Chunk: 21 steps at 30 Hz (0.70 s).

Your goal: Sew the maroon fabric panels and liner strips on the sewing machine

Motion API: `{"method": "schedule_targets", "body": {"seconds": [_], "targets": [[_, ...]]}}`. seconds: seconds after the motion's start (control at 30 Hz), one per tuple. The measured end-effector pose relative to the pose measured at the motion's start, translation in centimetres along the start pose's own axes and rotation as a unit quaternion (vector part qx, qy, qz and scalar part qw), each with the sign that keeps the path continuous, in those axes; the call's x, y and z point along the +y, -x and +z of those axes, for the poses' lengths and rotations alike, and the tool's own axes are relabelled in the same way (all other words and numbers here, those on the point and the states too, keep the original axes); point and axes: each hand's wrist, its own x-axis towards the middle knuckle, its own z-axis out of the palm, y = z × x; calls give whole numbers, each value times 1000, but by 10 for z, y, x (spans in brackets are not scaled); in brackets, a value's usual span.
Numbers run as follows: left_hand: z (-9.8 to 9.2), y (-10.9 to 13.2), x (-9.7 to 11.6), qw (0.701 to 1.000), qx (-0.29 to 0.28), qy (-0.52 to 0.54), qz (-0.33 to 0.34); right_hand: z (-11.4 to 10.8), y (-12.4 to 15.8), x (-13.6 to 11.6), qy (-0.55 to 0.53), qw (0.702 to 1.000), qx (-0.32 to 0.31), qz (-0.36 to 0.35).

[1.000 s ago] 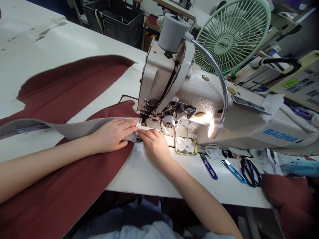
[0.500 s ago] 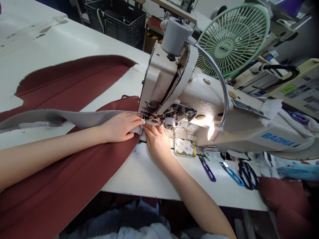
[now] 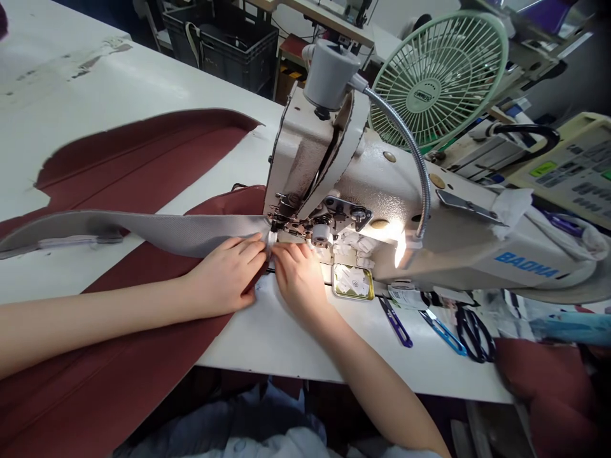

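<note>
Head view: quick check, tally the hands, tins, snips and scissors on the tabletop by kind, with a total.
Hands: 2, left hand and right hand
Tins: 1, shallow tin
Snips: 2, purple snips and blue snips
Scissors: 1, dark-handled scissors
Total: 6

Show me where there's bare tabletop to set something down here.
Widest: the tabletop beyond the maroon fabric, toward the far edge. Smaller: between fabric, front edge and right forearm; and between that forearm and the purple snips. Crowded: beside the sewing machine, around left hand, right hand and gray strip; also around the tin, blue snips and black scissors.
</note>
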Motion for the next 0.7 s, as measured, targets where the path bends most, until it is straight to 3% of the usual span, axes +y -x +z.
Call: {"method": "schedule_targets", "body": {"seconds": [0.3, 0.7], "targets": [[8, -1, -15, 999, 16, 6, 51, 4, 4, -6, 50, 998, -21, -30], [6, -34, -53, 995, 13, 21, 94, 5, -3, -5, 101, 995, -19, 18]]}}
